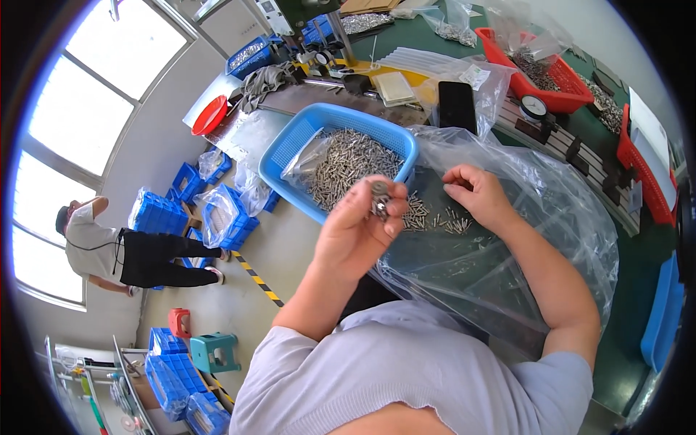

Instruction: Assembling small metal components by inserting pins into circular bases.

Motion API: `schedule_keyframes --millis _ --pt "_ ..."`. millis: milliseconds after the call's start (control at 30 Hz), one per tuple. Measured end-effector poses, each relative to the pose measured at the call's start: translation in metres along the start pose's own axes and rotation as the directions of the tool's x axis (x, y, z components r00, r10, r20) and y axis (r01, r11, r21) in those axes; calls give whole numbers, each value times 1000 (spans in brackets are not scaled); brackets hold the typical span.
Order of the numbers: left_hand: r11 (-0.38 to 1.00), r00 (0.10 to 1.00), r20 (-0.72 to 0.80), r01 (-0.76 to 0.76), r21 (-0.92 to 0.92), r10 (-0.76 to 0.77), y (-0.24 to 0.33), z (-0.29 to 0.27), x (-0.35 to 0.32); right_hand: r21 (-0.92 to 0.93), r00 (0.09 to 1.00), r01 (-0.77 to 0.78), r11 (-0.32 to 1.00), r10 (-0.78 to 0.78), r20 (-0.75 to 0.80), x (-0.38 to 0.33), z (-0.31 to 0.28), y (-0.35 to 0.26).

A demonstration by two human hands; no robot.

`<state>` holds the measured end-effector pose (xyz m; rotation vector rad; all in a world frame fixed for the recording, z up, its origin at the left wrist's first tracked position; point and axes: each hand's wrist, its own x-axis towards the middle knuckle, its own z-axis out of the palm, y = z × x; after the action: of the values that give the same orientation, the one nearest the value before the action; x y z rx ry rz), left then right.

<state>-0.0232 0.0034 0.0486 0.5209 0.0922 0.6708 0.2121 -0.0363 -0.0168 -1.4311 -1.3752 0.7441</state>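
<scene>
Left hand [359, 228] is pinched shut on a bunch of small silvery metal pins [379, 197] right above the blue plastic mesh basket's [290, 145] near rim, while the right hand [475, 192], fingers curled, picks at loose pins [446, 220] on the clear plastic bag [536, 239], looks empty I think, open bag around it.

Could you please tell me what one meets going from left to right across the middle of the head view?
Person by the window → blue crates → blue basket of metal pins → left hand → right hand → red tray.
</scene>
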Motion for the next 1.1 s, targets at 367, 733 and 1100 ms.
schedule_keyframes --millis 367,733,1100 --pt "194 869 19 -131 972 495 55 -20 18 -31 1000 -27 999 27 7 -8 -1 -3" --pt "234 738 14 -232 944 675 52 -42 11 -23 999 24 999 -23 22 -1 0 -5" --pt "365 840 -18 -217 905 543 51 -48 13 117 1000 -19 993 17 23 3 -2 20"
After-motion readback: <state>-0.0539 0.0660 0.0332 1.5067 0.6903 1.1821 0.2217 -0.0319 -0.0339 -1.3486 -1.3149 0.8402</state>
